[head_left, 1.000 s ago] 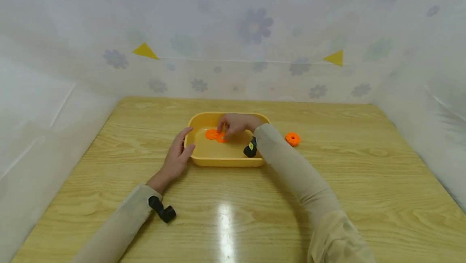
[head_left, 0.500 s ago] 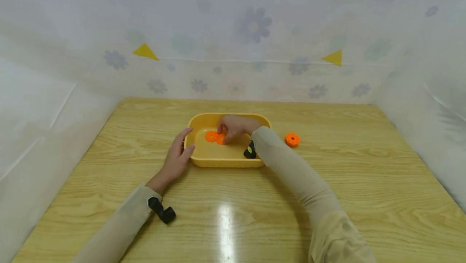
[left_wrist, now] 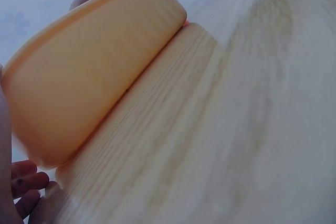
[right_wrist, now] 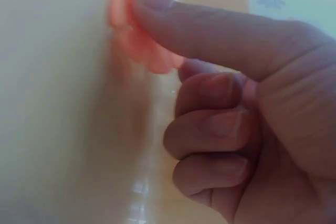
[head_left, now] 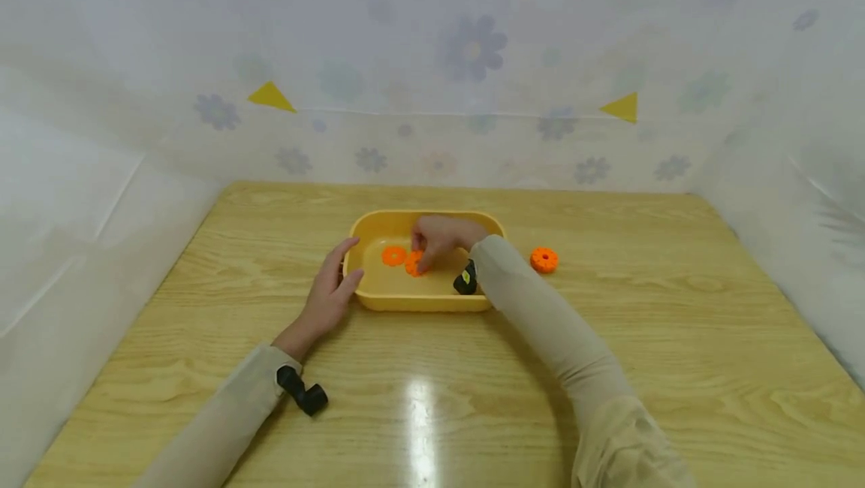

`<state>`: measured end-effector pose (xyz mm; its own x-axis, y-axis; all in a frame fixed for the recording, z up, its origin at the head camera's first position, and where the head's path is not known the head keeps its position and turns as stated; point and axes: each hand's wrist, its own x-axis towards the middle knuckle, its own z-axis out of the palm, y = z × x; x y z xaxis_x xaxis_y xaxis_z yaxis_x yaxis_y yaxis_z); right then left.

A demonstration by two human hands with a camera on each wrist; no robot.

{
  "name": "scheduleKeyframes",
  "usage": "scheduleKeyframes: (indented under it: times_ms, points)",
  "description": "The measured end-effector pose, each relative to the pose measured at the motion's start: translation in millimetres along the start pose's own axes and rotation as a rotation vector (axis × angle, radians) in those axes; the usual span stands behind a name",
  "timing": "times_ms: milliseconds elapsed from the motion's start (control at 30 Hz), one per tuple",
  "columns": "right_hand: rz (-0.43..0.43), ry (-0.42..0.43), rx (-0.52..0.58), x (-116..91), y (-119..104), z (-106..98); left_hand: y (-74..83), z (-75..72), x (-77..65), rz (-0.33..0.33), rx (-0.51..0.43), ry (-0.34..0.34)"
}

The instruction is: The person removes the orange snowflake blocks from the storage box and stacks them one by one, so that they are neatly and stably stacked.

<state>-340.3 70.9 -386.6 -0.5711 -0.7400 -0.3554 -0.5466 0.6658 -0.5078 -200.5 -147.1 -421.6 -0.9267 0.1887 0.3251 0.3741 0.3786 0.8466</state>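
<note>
A yellow plastic tray (head_left: 426, 302) stands on the table. My left hand (head_left: 327, 296) holds its left end, with the thumb and a fingertip over the rim. In the left wrist view, the curled lower fingers (left_wrist: 27, 184) are beside the tray's bottom corner. Inside the tray my right hand (head_left: 439, 239) pinches an orange notched plastic disc (head_left: 414, 263) between thumb and forefinger, the other fingers curled in. The right wrist view shows the thumb on the disc (right_wrist: 152, 59). Another orange notched disc (head_left: 394, 256) lies flat on the tray floor, just left of the pinched one.
A small stack of orange notched discs (head_left: 544, 260) sits on the wooden table (head_left: 432, 375), right of the tray. Patterned white sheets (head_left: 432, 120) hang behind and at both sides, with two yellow triangles (head_left: 272, 97) on the back one.
The right hand has drawn the pinched disc slightly right and toward the near side, apart from the other disc, which it overlapped before. The left hand and the tray have stayed put.
</note>
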Motion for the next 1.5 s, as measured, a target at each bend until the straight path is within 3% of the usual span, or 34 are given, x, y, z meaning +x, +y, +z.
scheduleKeyframes:
  times_ms: [267,600,867,967,1100,1200,1300,1433,1500]
  points:
    - [-0.068,-0.086,0.076,-4.5,4.8,-5.0,2.1,0.8,0.5,0.012,-0.008,0.001]
    - [-0.081,-0.074,0.155,-8.5,6.0,-11.4,4.7,1.0,2.8,0.024,-0.037,-0.007]
    - [-0.129,-0.061,0.181,-11.4,5.4,-14.6,3.8,3.5,0.3,-0.001,0.002,-0.002]
    - [-0.155,-0.071,0.18,-13.8,4.3,-18.2,-0.4,4.1,-1.6,0.017,0.003,0.007]
    - [-0.165,-0.063,0.199,-19.2,3.4,-25.1,-20.6,6.5,0.4,0.05,0.005,0.022]
    - [-0.147,-0.047,0.22,-23.6,4.1,-29.0,-36.0,7.9,3.4,0.057,-0.003,0.026]
    - [-0.127,-0.037,0.237,-28.3,4.9,-31.7,-39.5,6.9,4.5,0.061,-0.005,0.023]
    - [-0.116,-0.034,0.233,-35.0,6.9,-33.5,-21.6,3.4,3.3,0.039,0.011,0.008]
    - [-0.114,-0.034,0.228,-39.1,8.6,-33.8,-20.7,3.4,3.2,0.037,0.017,0.002]
